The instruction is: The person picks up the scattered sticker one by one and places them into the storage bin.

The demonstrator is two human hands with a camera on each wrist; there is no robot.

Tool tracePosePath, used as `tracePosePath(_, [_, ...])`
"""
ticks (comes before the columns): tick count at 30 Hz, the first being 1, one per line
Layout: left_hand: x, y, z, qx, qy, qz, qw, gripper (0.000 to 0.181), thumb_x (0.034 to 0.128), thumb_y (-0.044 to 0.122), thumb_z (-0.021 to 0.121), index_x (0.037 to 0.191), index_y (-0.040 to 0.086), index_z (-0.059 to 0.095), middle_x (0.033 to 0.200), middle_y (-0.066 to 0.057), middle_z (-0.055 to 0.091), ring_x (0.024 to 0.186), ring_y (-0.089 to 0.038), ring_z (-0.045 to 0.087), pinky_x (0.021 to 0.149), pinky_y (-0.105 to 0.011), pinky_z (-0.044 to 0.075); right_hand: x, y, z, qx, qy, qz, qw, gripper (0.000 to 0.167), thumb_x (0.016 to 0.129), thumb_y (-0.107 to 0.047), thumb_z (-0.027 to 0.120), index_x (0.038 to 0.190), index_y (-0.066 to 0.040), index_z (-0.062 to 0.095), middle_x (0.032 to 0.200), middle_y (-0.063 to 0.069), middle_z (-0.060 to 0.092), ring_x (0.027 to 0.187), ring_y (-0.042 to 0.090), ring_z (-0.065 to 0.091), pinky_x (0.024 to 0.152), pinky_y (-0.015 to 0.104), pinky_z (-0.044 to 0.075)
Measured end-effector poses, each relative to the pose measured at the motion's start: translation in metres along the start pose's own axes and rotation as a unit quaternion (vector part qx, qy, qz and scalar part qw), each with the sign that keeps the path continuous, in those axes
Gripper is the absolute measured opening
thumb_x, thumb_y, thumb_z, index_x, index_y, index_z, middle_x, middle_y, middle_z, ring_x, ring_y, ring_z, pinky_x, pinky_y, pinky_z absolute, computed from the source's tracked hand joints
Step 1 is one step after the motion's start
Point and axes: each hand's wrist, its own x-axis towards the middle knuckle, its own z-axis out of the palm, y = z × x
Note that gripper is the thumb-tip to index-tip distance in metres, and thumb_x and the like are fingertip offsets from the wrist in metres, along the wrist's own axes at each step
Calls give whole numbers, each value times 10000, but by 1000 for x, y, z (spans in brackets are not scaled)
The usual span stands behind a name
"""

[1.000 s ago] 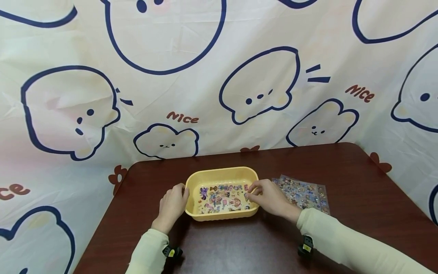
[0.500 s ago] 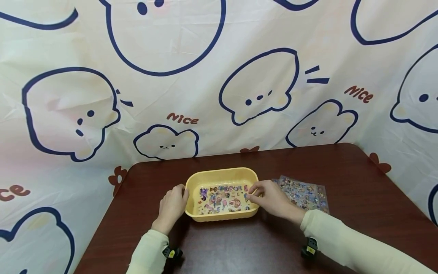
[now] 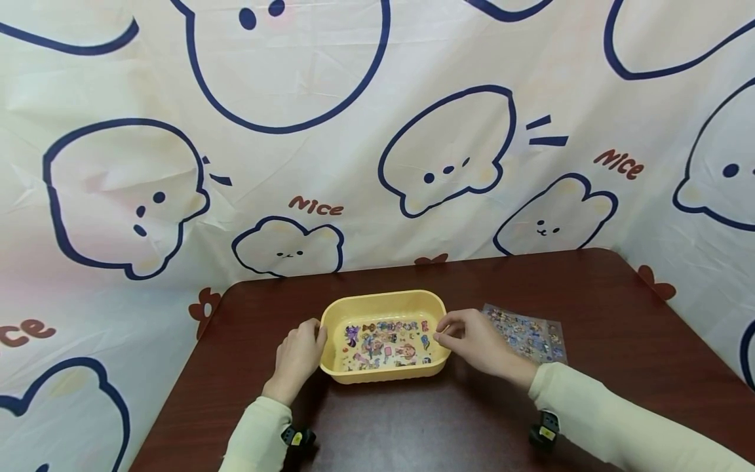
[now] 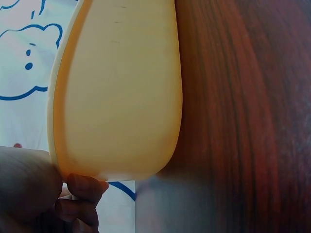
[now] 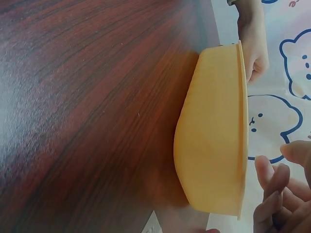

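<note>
A yellow tray (image 3: 383, 375) holds a clear sheet of colourful cartoon stickers (image 3: 386, 345) lying flat inside. At its left end my left hand (image 3: 296, 359) pinches the rim between thumb and fingers; the left wrist view shows that hand (image 4: 36, 191) at a corner of the tray (image 4: 121, 97). My right hand (image 3: 482, 342) is at the tray's right rim, fingers bent and loose. In the right wrist view, the thumb and fingertips of this hand (image 5: 286, 199) stand apart beside the tray (image 5: 214, 131), with nothing seen between them.
Sticker sheets (image 3: 527, 334) with small, mostly blue designs lie on the dark reddish-brown table (image 3: 401, 426), right of the tray and partly behind my right hand. A white cloth (image 3: 330, 157) with cartoon outlines hangs behind the table. Each wrist wears a small black device.
My right hand has drawn back slightly to the right, from over the sticker sheet's right edge to the tray's rim, uncovering a blue sticker. My left hand has kept its grip.
</note>
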Motion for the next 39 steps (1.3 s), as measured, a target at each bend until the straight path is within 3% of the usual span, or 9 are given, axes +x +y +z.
tracePosePath(7, [-1, 0, -1, 11, -12, -21, 10000, 314, 1021, 246, 558, 1167, 0, 688, 962, -187, 743, 694, -269, 667, 592, -449, 500, -3, 5, -6, 3, 57, -90, 9999, 81, 933, -168, 706, 953, -94, 734, 852, 61, 762, 661, 147, 654, 572, 258, 495])
tracePosePath(12, [-3, 1, -1, 7, -57, -22, 10000, 322, 1021, 246, 561, 1183, -3, 684, 954, -179, 742, 680, -248, 656, 580, -432, 495, -4, 10, -10, -219, 225, -180, 9993, 58, 929, -167, 709, 922, -121, 744, 831, 21, 760, 695, 79, 618, 624, 243, 472])
tracePosePath(22, [-1, 1, 0, 44, -22, 12, 10000, 308, 1019, 240, 564, 1168, 1, 690, 950, -180, 742, 687, -258, 660, 577, -431, 492, -7, 24, -21, -330, 343, 28, 9989, 96, 950, -194, 694, 927, -110, 735, 809, -7, 727, 717, 136, 644, 619, 275, 511])
tracePosePath(29, [0, 0, 0, 62, -12, 30, 10000, 302, 1016, 240, 566, 1154, 4, 692, 939, -179, 740, 678, -261, 656, 576, -439, 491, -9, 33, -32, -455, 365, 26, 9983, 133, 966, -205, 675, 987, -91, 740, 871, 41, 751, 788, 168, 691, 630, 285, 526])
tracePosePath(39, [-1, 0, 0, 53, 7, 29, 10000, 313, 1015, 245, 570, 1167, 0, 690, 966, -188, 745, 696, -278, 672, 589, -456, 504, -9, 52, -45, -433, 49, 145, 9989, 193, 988, -258, 654, 1016, -86, 739, 911, 23, 732, 810, 129, 655, 620, 304, 516])
